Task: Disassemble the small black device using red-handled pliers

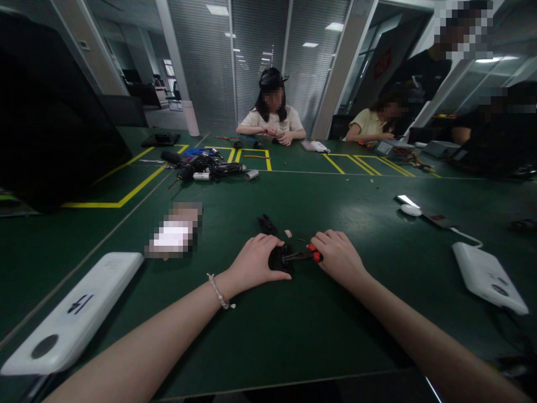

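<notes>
Against the green tabletop [235,347], my left hand [254,260] grips a small black part [277,258] between thumb and fingers. Its exact kind is hard to make out. My right hand [340,254] is closed around the red handles of pliers [300,256]. The dark jaws of the pliers point left and reach the black part. Just beyond my left hand lies another small black piece [267,224], with a pale scrap [287,233] beside it.
White power banks lie at the left [84,308] and right [489,274]. A pixelated phone [176,229] is left of my hands. Farther back sits a pile of black cables [201,165]. A person [272,112] works across the table; other people are at the right.
</notes>
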`<state>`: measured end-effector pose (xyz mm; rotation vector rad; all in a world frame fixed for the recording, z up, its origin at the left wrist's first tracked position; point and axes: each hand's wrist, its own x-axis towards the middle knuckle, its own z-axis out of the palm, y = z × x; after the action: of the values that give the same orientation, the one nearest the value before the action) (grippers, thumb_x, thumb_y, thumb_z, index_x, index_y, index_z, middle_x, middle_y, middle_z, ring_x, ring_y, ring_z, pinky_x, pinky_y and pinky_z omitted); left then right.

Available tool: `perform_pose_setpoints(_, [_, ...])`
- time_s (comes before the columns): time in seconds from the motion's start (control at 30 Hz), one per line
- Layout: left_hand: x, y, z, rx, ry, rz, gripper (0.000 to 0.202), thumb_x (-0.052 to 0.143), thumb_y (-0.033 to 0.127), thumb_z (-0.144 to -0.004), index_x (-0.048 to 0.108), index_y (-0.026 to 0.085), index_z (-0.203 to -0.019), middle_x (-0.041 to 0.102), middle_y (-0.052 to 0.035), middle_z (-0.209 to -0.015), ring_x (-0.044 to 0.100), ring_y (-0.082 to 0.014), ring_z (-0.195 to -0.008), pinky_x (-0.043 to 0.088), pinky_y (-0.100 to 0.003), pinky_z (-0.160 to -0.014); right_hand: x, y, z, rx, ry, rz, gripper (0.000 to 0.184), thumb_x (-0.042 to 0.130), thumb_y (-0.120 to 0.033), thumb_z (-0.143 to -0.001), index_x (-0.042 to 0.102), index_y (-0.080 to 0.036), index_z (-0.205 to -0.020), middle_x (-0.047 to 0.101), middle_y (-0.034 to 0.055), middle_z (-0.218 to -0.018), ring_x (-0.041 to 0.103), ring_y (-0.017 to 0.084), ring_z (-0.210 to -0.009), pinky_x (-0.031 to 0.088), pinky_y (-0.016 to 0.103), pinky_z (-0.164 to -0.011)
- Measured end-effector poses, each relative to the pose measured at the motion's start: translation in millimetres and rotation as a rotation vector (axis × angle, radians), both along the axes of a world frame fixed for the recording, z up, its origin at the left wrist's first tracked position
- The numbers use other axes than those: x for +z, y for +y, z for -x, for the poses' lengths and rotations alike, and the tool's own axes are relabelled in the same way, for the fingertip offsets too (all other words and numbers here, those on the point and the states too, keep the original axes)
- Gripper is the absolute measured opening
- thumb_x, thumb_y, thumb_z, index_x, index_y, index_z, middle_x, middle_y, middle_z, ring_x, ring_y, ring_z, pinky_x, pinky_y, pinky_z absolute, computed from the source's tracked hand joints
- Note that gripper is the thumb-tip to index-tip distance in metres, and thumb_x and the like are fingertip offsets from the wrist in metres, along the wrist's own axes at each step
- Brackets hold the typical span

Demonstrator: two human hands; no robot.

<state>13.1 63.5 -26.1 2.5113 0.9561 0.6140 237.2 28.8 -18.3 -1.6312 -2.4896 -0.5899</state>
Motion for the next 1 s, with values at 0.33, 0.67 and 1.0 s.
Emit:
perform_pose_setpoints(0.33, [2.5, -0.6, 0.2, 0.001, 0.019, 0.01, 0.062, 0.065, 0.055, -0.059, 0.048, 0.022, -0.108, 0.054, -0.004, -0.105, 0.047, -0.025, -0.099, 0.038, -0.039, -0.083, 1.8, -1.0, 0.1, -0.002, -0.024, -0.028, 0.019, 0.049, -0.009, -0.067, 0.057, -0.017, -0.083, 0.057, 0.0053, -0.087, 0.045, 0.02, -0.081, 0.03, 0.033, -0.074])
perform_pose_setpoints(0.67, [0.5, 0.0, -0.1, -0.004, 0.009, -0.011, 0.061, 0.065, 0.056, -0.058, 0.048, 0.021, -0.106, 0.055, -0.0049, -0.103, 0.048, -0.0255, -0.099, 0.038, -0.04, -0.083, -0.5, -0.1, 0.6, -0.018, 0.017, 0.048, 0.021, 0.052, -0.012, -0.065, 0.057, -0.017, -0.084, 0.058, 0.0048, -0.087, 0.046, 0.019, -0.079, 0.031, 0.031, -0.071])
perform_pose_setpoints(1.0, [2.9, -1.2, -0.4, 0.0, 0.022, 0.0, 0.062, 0.065, 0.055, -0.059, 0.047, 0.022, -0.109, 0.054, -0.0044, -0.104, 0.048, -0.025, -0.099, 0.039, -0.039, -0.084, 3.7, -2.3, 1.4, -0.013, -0.026, 0.001, 0.023, 0.051, -0.01, -0.065, 0.057, -0.017, -0.087, 0.057, 0.0056, -0.089, 0.045, 0.02, -0.081, 0.031, 0.032, -0.073])
